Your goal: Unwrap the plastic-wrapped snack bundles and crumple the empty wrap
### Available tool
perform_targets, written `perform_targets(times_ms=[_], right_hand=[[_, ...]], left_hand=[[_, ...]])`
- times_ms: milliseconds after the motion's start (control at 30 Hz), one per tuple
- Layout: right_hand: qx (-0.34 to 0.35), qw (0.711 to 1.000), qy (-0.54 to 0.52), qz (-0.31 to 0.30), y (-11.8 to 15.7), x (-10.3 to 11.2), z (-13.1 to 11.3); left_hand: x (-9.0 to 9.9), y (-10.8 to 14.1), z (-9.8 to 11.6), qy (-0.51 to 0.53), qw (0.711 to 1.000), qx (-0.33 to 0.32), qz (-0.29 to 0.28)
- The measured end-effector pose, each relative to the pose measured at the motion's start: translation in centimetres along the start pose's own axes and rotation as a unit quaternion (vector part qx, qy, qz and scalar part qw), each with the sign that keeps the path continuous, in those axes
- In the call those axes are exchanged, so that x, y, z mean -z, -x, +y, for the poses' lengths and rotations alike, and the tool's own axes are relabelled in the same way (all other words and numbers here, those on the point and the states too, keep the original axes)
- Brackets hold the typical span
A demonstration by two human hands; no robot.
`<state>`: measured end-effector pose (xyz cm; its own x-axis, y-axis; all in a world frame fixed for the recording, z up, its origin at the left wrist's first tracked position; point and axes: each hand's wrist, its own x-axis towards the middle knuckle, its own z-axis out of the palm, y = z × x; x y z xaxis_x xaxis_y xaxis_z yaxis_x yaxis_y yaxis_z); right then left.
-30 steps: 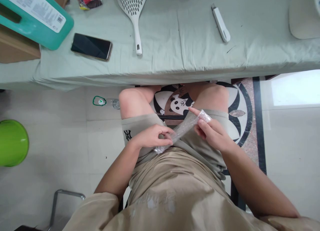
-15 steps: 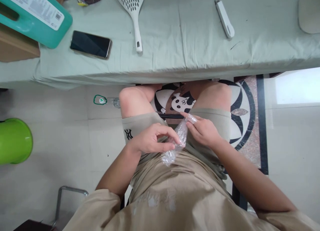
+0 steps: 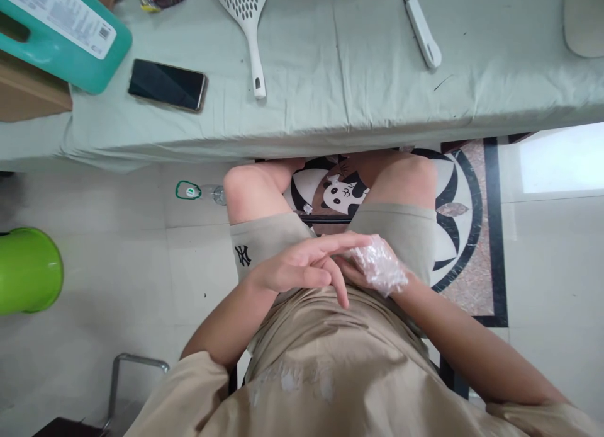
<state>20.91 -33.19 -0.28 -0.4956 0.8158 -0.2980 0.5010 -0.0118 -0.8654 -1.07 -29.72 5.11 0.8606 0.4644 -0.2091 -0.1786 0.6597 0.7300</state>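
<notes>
A crinkled piece of clear plastic film (image 3: 381, 266) lies draped over the back of my right hand, reaching towards the wrist. My left hand (image 3: 311, 264) is over my lap with its index finger stretched out, the tip touching the film's near edge. Its thumb and other fingers are apart and loosely bent, with nothing between them. Of my right hand (image 3: 353, 272), only a part shows beneath the film and behind my left fingers; its fingertips are hidden, so I cannot see whether they grip anything.
On the cloth-covered table (image 3: 302, 122) lie a phone (image 3: 167, 84), a white slotted skimmer (image 3: 255, 53), a white utility knife (image 3: 422, 31) and a teal jug (image 3: 89, 53). A clear bottle (image 3: 214, 194) is on the floor left of my knee. A green bin (image 3: 31, 270) stands further left.
The film has moved from hanging between both hands to lying over my right hand. My left hand has gone from a pinch on it to spread fingers. My right hand has lowered slightly.
</notes>
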Motion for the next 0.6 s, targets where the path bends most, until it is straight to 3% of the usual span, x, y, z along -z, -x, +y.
perform_targets(times_ms=[100,233,467,600], right_hand=[[0.073,0.989,0.128,-0.026,0.1,-0.6,-0.1],[0.136,0.967,0.193,-0.095,0.3,-0.4,-0.9],[0.147,0.98,0.098,-0.097,0.4,0.3,-1.5],[0.113,0.987,-0.008,-0.114,0.3,0.8,-1.5]], left_hand=[[0.7,-0.3,0.6,-0.002,0.999,0.031,0.041],[1.7,-0.8,1.6,-0.019,0.991,0.107,0.083],[2.9,-0.9,1.0,-0.115,0.982,0.134,0.058],[3.9,-0.7,-0.1,-0.117,0.983,0.133,0.046]])
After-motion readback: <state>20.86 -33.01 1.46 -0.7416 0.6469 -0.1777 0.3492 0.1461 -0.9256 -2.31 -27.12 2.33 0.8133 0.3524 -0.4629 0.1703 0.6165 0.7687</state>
